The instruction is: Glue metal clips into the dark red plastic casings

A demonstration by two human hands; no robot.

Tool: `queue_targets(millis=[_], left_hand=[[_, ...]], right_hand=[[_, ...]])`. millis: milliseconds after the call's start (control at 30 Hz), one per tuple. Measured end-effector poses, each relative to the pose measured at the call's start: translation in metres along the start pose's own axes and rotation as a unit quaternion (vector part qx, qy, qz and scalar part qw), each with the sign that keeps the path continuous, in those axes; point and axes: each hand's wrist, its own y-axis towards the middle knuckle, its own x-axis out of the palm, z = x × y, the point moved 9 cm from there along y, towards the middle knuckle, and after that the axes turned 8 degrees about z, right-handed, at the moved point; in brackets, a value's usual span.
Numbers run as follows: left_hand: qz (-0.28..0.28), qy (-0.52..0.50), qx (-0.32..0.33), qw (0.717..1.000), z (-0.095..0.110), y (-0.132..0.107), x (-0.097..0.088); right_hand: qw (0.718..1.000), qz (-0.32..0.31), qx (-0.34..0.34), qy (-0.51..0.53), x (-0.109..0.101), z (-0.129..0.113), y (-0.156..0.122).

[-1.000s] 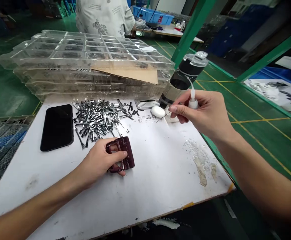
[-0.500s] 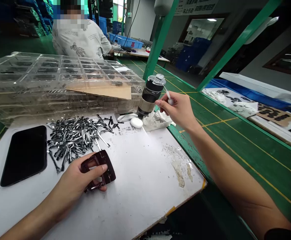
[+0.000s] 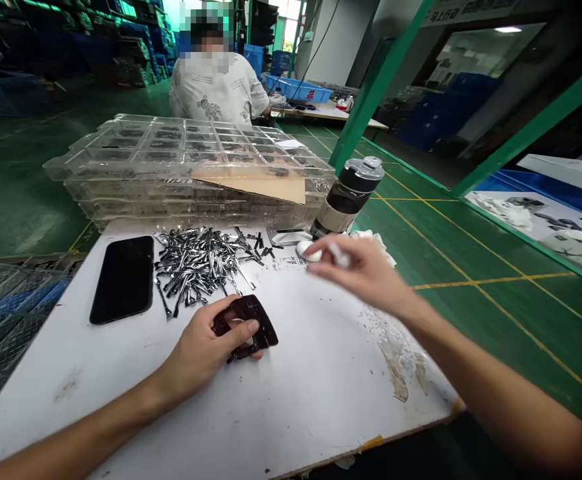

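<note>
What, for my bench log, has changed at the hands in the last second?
The right hand has moved down and left, its blurred fingers now over the white oval object, still pinching the small white bottle. The left hand still holds the dark red plastic piece; the metal clips and black phone stayed put.

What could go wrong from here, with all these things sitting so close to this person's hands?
The right hand, blurred by motion, is right beside the white oval case and close to the tall bottle, so it might knock either one. The left hand grips a dark red plastic piece near the loose pile of metal clips, which could get scattered if bumped.
</note>
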Motion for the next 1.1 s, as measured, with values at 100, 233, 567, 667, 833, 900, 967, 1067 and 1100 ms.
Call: queue_targets(millis=[100,233,567,667,833,900,967,1067,1100], left_hand=[[0.030,0.019,0.044,0.998,0.003,0.001,-0.006],[0.046,0.021,0.062,0.997,0.006,0.003,-0.008],[0.038,-0.196,0.002,0.980,0.011,-0.002,-0.009],[0.093,-0.149,0.048,0.983,0.018,0.005,-0.028],[0.228,-0.138,0.166,0.950,0.042,0.013,-0.077],[0.263,-0.142,0.195,0.934,0.048,0.014,-0.091],[0.277,-0.146,0.208,0.927,0.050,0.015,-0.099],[0.274,-0.152,0.204,0.928,0.048,0.017,-0.100],[0.269,-0.152,0.199,0.930,0.047,0.018,-0.098]], right_hand=[[0.984,-0.128,-0.029,0.121,0.070,-0.034,-0.030],[0.993,-0.002,-0.099,0.070,0.071,-0.044,-0.044],[0.889,0.032,-0.414,-0.195,0.066,-0.073,-0.050],[0.929,-0.058,-0.351,-0.106,0.077,-0.061,-0.025],[0.992,-0.077,-0.097,-0.039,0.100,-0.012,0.034],[0.994,-0.072,-0.054,-0.066,0.114,0.002,0.046],[0.994,-0.070,-0.037,-0.074,0.126,0.010,0.052],[0.995,-0.066,-0.019,-0.066,0.136,0.017,0.053],[0.996,-0.066,-0.018,-0.058,0.138,0.017,0.052]])
